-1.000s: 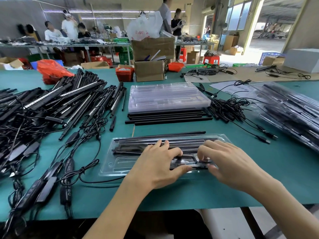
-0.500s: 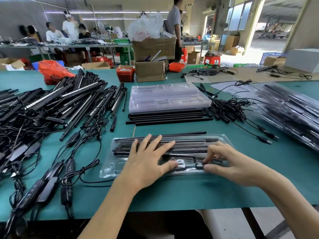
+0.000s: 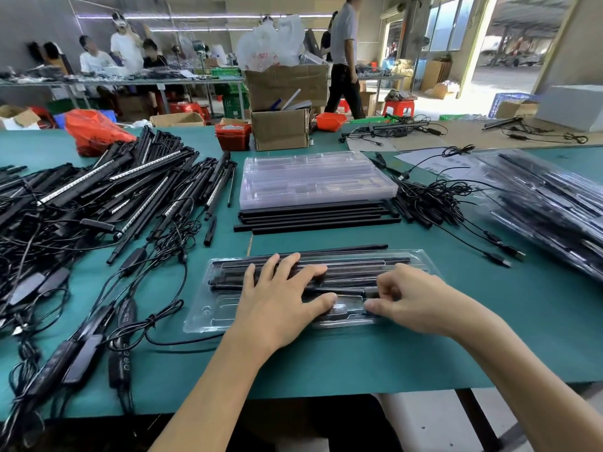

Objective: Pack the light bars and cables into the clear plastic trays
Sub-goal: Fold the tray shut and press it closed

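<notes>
Tray: clear plastic tray (image 3: 208, 316) lies near the bench's front edge, about mid-bench, long axis running left-right, parallel to that edge.
Bars: light bars (image 3: 352, 267) seated in the tray's far channels, same left-right axis; which end is which can't be told.
L hand: left hand (image 3: 280, 298) flat on the bars, fingers straight and spread, pressing down, thumb on the near channel.
R hand: right hand (image 3: 414, 298) fingers curled, pinching a small black piece (image 3: 372, 292) at the near channel; prob. a connector, not certain.
Risk: if the piece sits crooked it may pop out, or the cable gets kinked. Thin tray could flex or slide toward the front edge if L pressure eases.
Stock: loose bars w/ cables (image 3: 98, 197) heaped at bench's left; empty trays (image 3: 313, 177) stacked mid-bench, toward the far edge.
</notes>
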### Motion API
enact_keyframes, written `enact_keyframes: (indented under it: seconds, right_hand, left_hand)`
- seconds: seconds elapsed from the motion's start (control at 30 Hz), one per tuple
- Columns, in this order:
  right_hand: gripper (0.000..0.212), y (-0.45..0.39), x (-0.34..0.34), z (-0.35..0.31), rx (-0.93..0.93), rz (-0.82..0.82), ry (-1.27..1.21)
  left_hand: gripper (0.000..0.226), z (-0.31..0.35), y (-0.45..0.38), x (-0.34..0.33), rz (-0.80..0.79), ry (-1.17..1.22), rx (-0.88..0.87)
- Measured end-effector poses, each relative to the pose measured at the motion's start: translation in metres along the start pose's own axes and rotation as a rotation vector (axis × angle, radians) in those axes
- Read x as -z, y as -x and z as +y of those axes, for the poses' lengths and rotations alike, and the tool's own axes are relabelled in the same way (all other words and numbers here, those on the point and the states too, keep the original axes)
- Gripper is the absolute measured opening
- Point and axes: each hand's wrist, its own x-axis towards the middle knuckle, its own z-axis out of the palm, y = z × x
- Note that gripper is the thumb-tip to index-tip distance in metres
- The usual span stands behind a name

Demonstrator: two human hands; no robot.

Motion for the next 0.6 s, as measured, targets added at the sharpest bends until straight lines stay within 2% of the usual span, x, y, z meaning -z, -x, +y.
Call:
enact_keyframes:
  seconds: [0.1, 0.2, 0.3, 0.43, 0.6]
  right_hand:
    - [0.038, 0.0, -0.002, 0.002, 0.06, -0.004, 0.012]
    - [0.032, 0.009, 0.001, 0.01, 0.145, 0.006, -0.045]
    - [0.046, 0.015, 0.004, 0.015, 0.207, 0.005, -0.03]
    - [0.04, 0.021, 0.003, 0.014, 0.275, 0.144, 0.027]
    - [0.044, 0.026, -0.011, 0.007, 0.275, 0.279, 0.144]
  left_hand:
    - [0.07, 0.001, 0.002, 0.0, 0.02, -0.018, -0.009]
    - [0.103, 0.001, 0.006, 0.003, -0.03, -0.023, -0.047]
    - [0.123, 0.003, 0.004, 0.013, -0.099, -0.094, -0.082]
    - [0.111, 0.007, 0.0, 0.025, -0.102, -0.121, -0.117]
    - [0.098, 0.013, 0.001, 0.029, -0.099, -0.159, -0.118]
